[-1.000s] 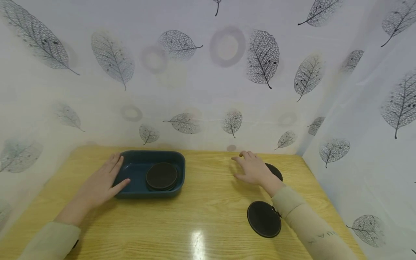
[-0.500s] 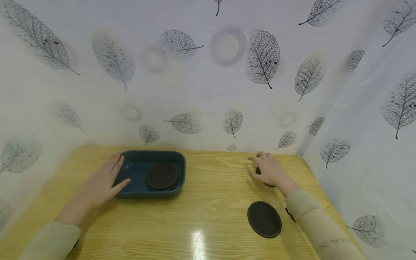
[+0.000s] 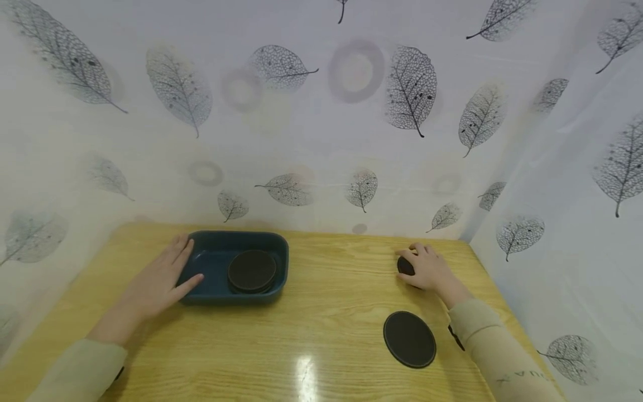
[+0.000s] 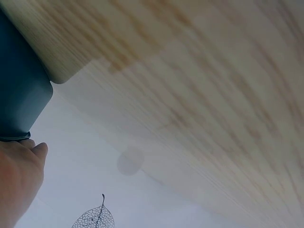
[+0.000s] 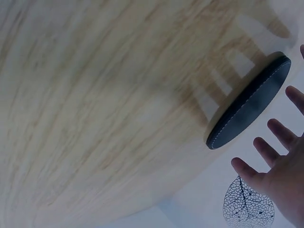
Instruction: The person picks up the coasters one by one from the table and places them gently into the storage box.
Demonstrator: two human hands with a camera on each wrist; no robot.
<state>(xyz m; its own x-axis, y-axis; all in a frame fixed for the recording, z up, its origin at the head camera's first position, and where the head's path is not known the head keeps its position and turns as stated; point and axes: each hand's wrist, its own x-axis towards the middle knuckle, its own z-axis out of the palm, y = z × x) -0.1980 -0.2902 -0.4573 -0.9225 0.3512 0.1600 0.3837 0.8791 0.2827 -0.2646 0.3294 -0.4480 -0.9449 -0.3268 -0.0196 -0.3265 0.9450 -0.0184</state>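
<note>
A dark blue rectangular tray (image 3: 226, 300) stands at the left of the table with a small stack of round black coasters (image 3: 252, 270) in its right half. My left hand (image 3: 159, 279) rests along the tray's left end, fingers straight and thumb over the inside; the left wrist view catches it at the tray's rim (image 4: 16, 137). At the far right, my right hand (image 3: 427, 269) is over a black coaster (image 3: 406, 267), which it partly hides. The right wrist view shows its fingers spread just off that stitched-edge coaster (image 5: 251, 102).
Another black coaster (image 3: 409, 339) lies flat nearer the front, left of the right sleeve (image 3: 482, 329). The wooden table (image 3: 331, 279) ends at a leaf-printed sheet (image 3: 311, 139) behind it and on the right.
The right hand has moved right and come down over the far coaster, which was largely uncovered before. The left hand and tray have stayed in place.
</note>
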